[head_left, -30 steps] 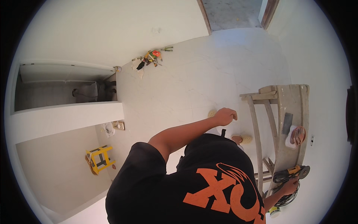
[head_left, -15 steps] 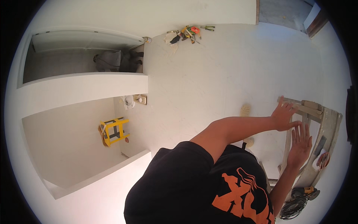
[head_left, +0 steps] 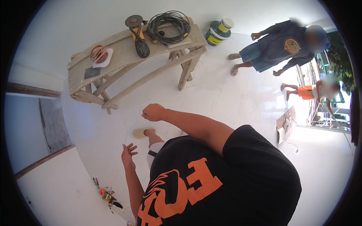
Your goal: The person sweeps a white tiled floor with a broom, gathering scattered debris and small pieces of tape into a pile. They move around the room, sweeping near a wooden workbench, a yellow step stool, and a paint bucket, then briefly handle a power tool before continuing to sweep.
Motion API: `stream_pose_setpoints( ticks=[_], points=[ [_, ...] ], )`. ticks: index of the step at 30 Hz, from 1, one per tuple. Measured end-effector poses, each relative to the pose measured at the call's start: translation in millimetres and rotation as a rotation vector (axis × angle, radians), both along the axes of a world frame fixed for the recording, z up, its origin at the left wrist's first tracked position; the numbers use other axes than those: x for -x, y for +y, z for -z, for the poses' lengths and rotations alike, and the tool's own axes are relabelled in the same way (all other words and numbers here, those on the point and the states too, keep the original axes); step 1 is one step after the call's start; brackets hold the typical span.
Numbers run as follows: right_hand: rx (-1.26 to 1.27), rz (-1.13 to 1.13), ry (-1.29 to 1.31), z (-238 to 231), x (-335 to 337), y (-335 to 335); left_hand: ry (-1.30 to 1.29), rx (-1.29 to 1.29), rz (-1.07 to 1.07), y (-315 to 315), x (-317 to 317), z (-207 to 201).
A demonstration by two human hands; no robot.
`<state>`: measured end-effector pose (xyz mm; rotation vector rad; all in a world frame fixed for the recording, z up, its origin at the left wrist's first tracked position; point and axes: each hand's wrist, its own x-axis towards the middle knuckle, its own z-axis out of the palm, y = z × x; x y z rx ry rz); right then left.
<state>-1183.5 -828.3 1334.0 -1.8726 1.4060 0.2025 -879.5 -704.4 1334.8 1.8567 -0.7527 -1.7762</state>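
Observation:
My left hand (head_left: 129,153) hangs low over the floor, fingers spread, with nothing in it. Ahead of my body, my right hand (head_left: 152,112) is curled into a loose fist; no object shows in it. Both hands are apart from the wooden bench (head_left: 113,43), which stands beyond them. On its top lie an angle grinder (head_left: 136,32) with a dark disc and yellow body, a coil of black cable (head_left: 168,27), a round reddish-brown item (head_left: 98,54) on a white piece, and a flat grey piece (head_left: 92,73).
Stacked buckets (head_left: 218,33) stand beyond the bench's right end. One person (head_left: 277,47) in dark clothes stands at right; another in orange shorts (head_left: 305,92) is near the bright opening. Cardboard with wires (head_left: 287,122) lies at right. Hand tools (head_left: 107,196) lie along the left wall.
My view has swung round to the right, bringing the whole bench and two people into sight. My hands, close together at the bench's end before, are now apart; the right one has curled closed.

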Motion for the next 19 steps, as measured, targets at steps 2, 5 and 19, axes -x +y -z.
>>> stream_pose_setpoints(
  ticks=[2,5,19],
  points=[
    [-0.081,0.173,0.084,27,101,64,-0.182,-0.13,0.007,30,16,5],
    [-0.102,0.536,0.079,52,245,194,-0.261,-0.132,0.115,49,56,18],
    [-0.192,2.138,-0.071,93,367,622,-0.325,-0.112,1.761,-125,425,82]
  ],
)
